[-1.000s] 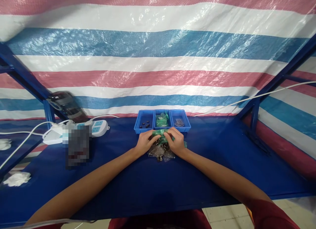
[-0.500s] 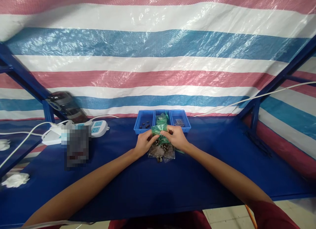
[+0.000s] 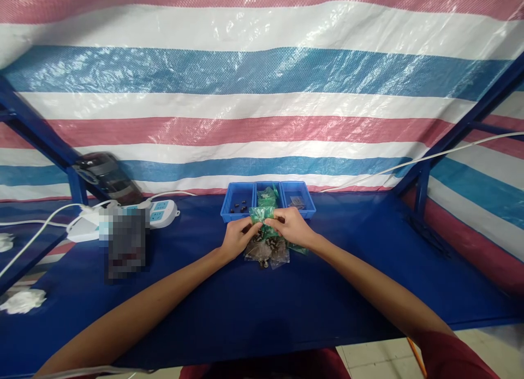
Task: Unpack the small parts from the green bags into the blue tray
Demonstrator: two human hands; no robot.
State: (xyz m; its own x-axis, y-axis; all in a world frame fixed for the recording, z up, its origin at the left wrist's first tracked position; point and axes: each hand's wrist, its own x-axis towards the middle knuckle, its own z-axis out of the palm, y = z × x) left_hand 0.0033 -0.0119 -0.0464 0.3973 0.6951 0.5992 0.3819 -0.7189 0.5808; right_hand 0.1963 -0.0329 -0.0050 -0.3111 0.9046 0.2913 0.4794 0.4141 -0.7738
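Between my two hands is a small green plastic bag (image 3: 262,213), pinched from both sides. My left hand (image 3: 237,238) is closed on its left edge, thumb toward the middle. The fingers of my right hand (image 3: 291,226) close on its right edge. What the bag contains is too small to make out. Just below my hands lies a clear plastic bag (image 3: 258,251) with small dark metal parts in and around it. Behind them stands a blue tray (image 3: 224,211) with three compartments: several small dark parts at left, green bags in the middle, small clear packets at right.
On the left lie a white power strip (image 3: 164,212) with cables, a pixelated dark object (image 3: 126,242) and a dark bottle-like item (image 3: 108,177). Crumpled white material (image 3: 24,301) sits at the far left. Blue frame posts (image 3: 422,188) and a striped sheet (image 3: 262,106) enclose the table.
The green bag has tilted slightly between my fingers. Both hands stay in nearly the same place, and the view has shifted a little.
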